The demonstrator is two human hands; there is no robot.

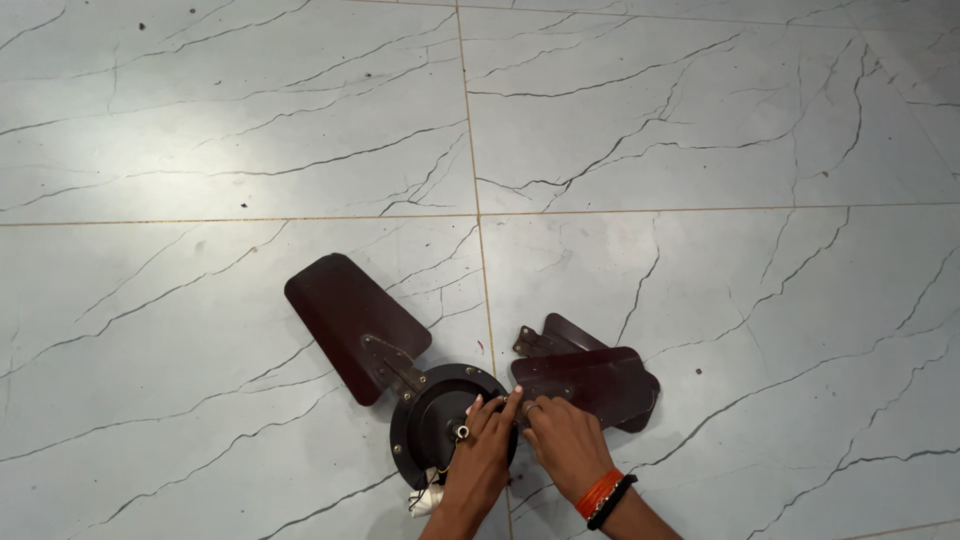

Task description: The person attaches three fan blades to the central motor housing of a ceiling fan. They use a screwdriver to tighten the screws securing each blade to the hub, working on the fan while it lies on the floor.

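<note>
A dark brown ceiling fan (440,415) is lying on the floor (700,150), which is paved in pale grey marble-look tiles with dark veins and thin joints. Its round motor housing (425,425) is sitting low in the view, just left of centre, with a short shaft (462,432) showing at its middle. 1 blade (345,320) is fixed to the housing by a metal bracket (392,365) and is pointing up and to the left. 2 loose blades (590,380) are lying stacked just right of the housing, one partly covering the other. The left hand (482,450) is resting on the right side of the housing, its fingers (495,408) held together and reaching to the inner end of the top loose blade; it is pressing rather than gripping, as far as can be told. The right hand (565,440) is lying beside it, fingers curled down onto the same blade end, touching it; whether it is clamping anything cannot be told. An orange band and a black band (603,495) are circling the right wrist. A scrap of white cloth (425,500) is lying at the lower edge of the housing, beside the left forearm.
</note>
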